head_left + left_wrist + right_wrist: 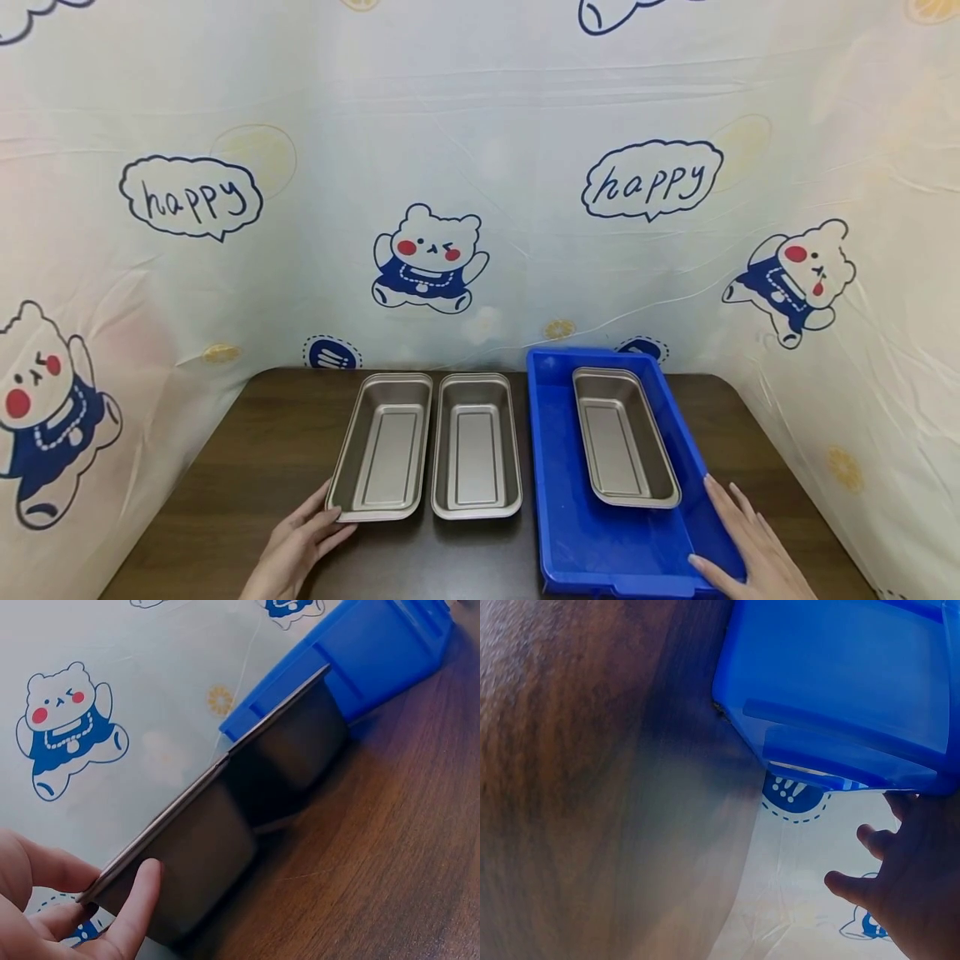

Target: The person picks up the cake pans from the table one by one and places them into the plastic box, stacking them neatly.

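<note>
Two metal loaf pans stand side by side on the table: a left one (393, 454) and a middle one (474, 454). My left hand (296, 537) pinches the left pan's near left corner. In the left wrist view, fingers of the left hand (82, 907) lie above and below the rim, one against the pan's outer wall (199, 855). A third loaf pan (615, 446) sits inside a blue plastic tray (585, 550) on the right. My right hand (753, 546) rests spread at the tray's right rim, holding nothing; its thumb reaches over the edge.
The dark wooden table (247, 483) has rounded far corners. Behind and around it hangs a pale curtain (510, 167) printed with bears and "happy" bubbles. The tray's left wall stands close beside the middle pan.
</note>
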The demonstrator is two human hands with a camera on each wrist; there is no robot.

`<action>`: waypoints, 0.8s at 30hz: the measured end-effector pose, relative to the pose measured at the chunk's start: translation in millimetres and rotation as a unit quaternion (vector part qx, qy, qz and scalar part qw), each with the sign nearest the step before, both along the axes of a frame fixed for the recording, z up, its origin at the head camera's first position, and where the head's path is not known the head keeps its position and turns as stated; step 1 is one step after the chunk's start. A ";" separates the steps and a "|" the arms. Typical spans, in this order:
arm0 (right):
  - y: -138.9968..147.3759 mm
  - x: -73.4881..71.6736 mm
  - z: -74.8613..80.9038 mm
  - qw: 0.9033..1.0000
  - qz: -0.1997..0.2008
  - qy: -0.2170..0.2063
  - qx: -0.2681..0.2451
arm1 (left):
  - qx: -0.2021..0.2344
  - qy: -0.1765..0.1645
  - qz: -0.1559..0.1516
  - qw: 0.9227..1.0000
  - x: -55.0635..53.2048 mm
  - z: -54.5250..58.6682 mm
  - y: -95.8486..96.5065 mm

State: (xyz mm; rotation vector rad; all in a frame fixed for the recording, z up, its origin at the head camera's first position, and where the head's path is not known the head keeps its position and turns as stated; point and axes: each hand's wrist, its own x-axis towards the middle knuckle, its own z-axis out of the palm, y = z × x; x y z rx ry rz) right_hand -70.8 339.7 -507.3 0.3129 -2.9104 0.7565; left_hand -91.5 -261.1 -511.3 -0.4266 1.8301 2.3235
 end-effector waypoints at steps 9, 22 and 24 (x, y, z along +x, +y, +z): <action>-1.3 -1.4 1.9 1.000 0.005 0.007 -0.007 | -0.005 0.011 -0.005 1.000 -5.1 1.4 2.3; -0.7 0.1 1.2 1.000 0.004 0.007 -0.008 | 0.077 0.025 -0.061 0.995 -8.3 -13.7 -12.1; -0.2 -0.2 1.7 1.000 0.005 0.006 -0.009 | 0.094 0.025 -0.069 0.993 -8.3 -16.2 -15.2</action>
